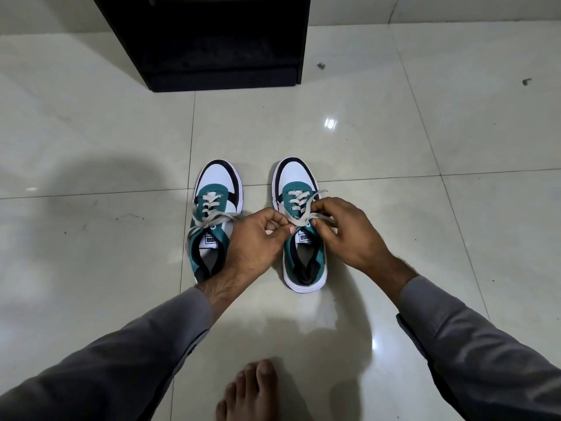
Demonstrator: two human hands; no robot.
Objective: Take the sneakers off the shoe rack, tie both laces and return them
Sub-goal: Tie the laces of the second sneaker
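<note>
Sneakers [258,220] before shoe rack [212,41]

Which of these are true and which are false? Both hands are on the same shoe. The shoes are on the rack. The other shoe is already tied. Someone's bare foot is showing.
1. True: the left hand and right hand both pinch the lace of the right-side sneaker.
2. False: both shoes stand on the tiled floor, in front of the dark shoe rack.
3. False: the left-side sneaker has loose lace ends and no bow.
4. True: a bare foot shows at the bottom.
</note>
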